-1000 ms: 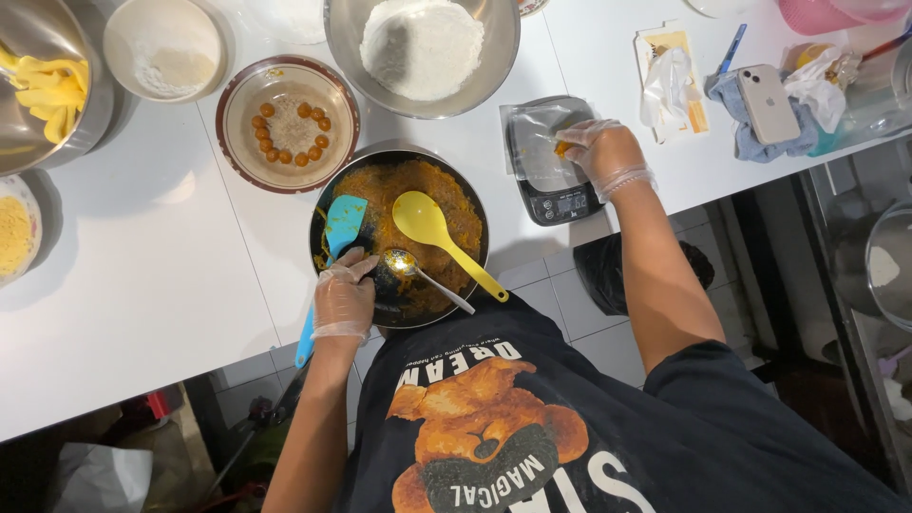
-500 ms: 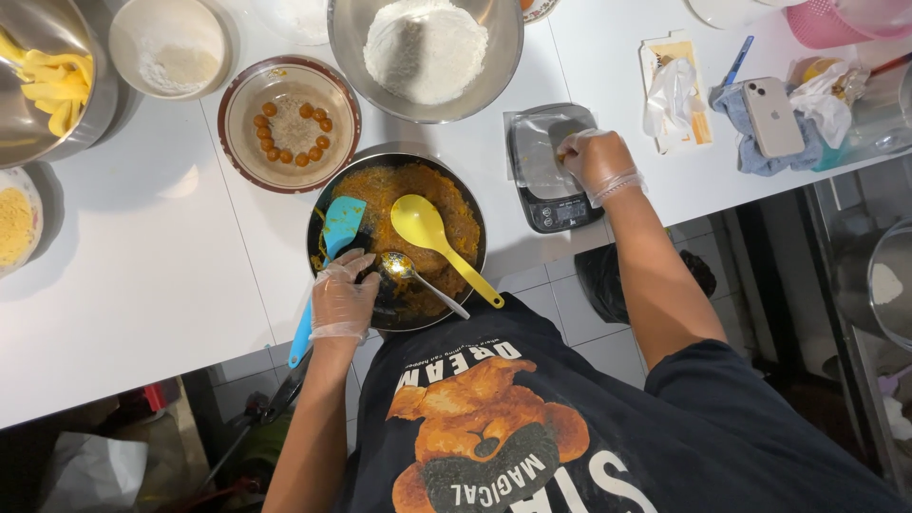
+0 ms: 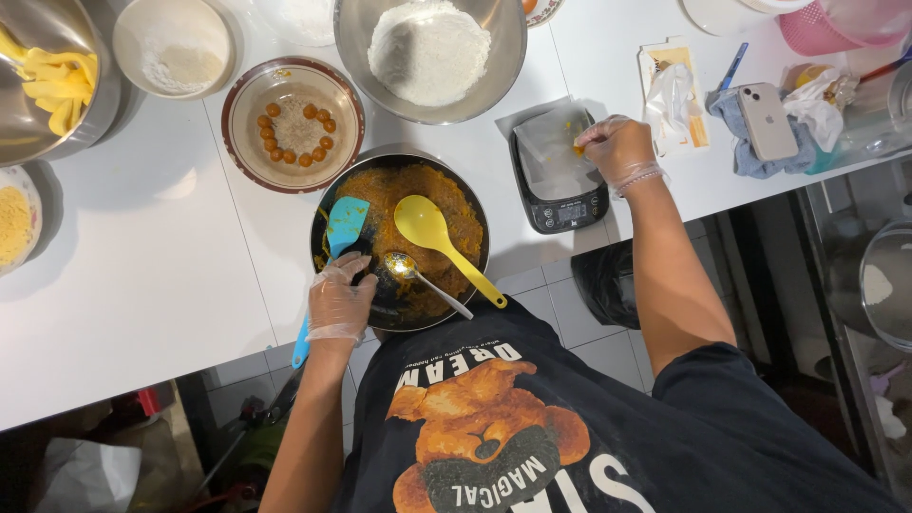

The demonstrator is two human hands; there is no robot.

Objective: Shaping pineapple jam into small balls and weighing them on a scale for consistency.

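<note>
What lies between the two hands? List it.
In the head view, between left hand and right hand: a metal spoon and a yellow spoon, both in the dark pan of orange paste.

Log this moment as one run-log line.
left hand: on dark pan rim | right hand: over scale, pinching orange bit | spoons: in pan
</note>
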